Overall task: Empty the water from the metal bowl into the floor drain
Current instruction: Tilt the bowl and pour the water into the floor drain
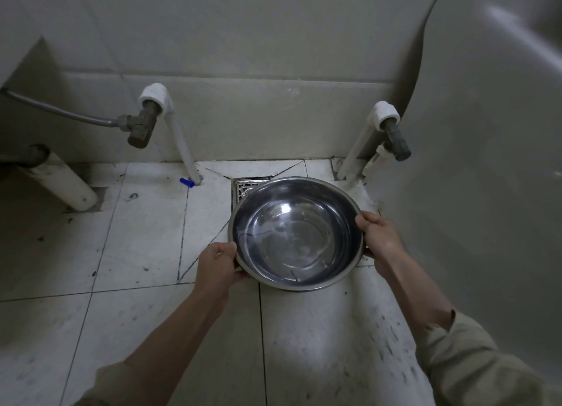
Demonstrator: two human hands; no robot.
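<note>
A round metal bowl [296,233] with a shallow layer of water is held roughly level above the tiled floor. My left hand [217,264] grips its near-left rim, and my right hand [380,238] grips its right rim. The square metal floor drain [244,188] lies at the foot of the wall, just beyond the bowl. The bowl's far edge covers most of the drain grate, leaving only its left corner in sight.
Two white pipes with brass valves [143,128] [395,144] stand at the wall on either side of the drain. A thick white drain pipe [64,183] slants into the floor at left. A large pale curved fixture [486,162] fills the right side. A small blue cap [187,182] lies by the left pipe.
</note>
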